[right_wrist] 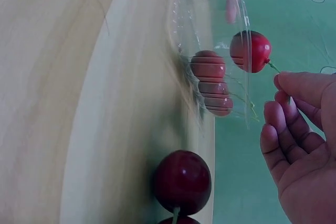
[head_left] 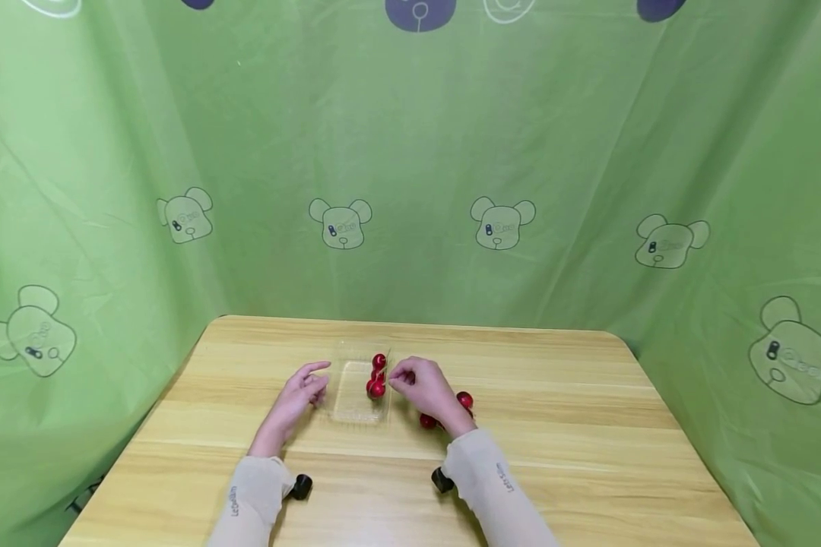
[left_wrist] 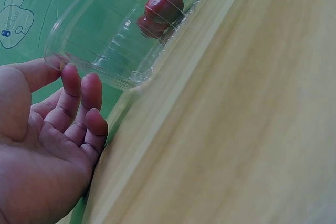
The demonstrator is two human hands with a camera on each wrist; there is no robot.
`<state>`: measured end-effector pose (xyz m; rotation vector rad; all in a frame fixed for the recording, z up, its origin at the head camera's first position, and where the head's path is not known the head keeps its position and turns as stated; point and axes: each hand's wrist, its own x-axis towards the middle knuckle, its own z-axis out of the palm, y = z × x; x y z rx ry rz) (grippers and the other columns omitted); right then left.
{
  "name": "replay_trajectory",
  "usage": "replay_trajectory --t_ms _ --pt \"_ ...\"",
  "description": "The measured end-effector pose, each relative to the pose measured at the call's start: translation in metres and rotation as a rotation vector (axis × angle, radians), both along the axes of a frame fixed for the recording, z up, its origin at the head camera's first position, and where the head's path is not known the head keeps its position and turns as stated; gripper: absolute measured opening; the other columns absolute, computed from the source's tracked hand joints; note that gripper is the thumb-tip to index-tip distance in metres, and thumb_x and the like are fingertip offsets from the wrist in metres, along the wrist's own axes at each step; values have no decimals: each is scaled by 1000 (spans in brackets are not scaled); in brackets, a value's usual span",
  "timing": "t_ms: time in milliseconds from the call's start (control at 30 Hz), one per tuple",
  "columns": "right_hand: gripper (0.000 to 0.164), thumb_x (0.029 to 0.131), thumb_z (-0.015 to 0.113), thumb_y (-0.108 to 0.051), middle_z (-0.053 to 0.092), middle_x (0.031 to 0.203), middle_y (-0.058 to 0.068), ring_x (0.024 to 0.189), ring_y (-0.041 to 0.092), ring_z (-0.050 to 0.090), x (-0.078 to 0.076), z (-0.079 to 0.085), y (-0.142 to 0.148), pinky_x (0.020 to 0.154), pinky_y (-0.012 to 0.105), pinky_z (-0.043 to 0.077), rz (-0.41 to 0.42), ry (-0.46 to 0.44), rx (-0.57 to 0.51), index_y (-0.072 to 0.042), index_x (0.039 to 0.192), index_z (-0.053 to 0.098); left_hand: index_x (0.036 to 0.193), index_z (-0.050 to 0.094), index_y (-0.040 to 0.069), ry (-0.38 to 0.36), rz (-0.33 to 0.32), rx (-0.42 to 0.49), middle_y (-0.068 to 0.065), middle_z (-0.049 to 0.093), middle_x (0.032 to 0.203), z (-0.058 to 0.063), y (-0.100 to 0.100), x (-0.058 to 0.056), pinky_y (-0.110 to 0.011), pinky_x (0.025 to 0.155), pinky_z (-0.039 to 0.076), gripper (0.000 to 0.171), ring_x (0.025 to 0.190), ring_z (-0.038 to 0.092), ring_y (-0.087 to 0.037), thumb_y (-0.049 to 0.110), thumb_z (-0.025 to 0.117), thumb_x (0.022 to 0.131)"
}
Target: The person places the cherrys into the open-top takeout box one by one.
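Note:
A clear plastic box (head_left: pixel 352 399) stands on the table with several red cherries (head_left: pixel 379 362) along its right side. My right hand (head_left: pixel 424 387) pinches the thin green stem of one cherry (right_wrist: pixel 252 51) between thumb and forefinger. This cherry hangs at the box's rim, higher than those inside, in the right wrist view. At the box's left side is my left hand (head_left: pixel 297 399), its fingers loosely bent and holding nothing. In the left wrist view its fingertips (left_wrist: pixel 71 74) are right at the box's rim.
More cherries (head_left: pixel 464 399) lie on the wooden table (head_left: pixel 575 441) to the right of the box, partly hidden under my right wrist. A green curtain (head_left: pixel 410 129) with bear-head prints surrounds the table's back and sides.

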<state>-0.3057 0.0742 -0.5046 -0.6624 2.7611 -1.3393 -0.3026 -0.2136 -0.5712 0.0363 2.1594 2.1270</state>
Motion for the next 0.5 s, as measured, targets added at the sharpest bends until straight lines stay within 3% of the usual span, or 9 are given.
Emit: replay_trajectory --t_ms 500 --pt "4 95 74 -9 64 89 1 80 12 57 1 -8 -9 71 22 51 27 -4 25 -9 97 77 151 48 7 0 -3 -9 -6 60 90 2 0 1 -28 73 50 49 78 57 -17 20 60 105"
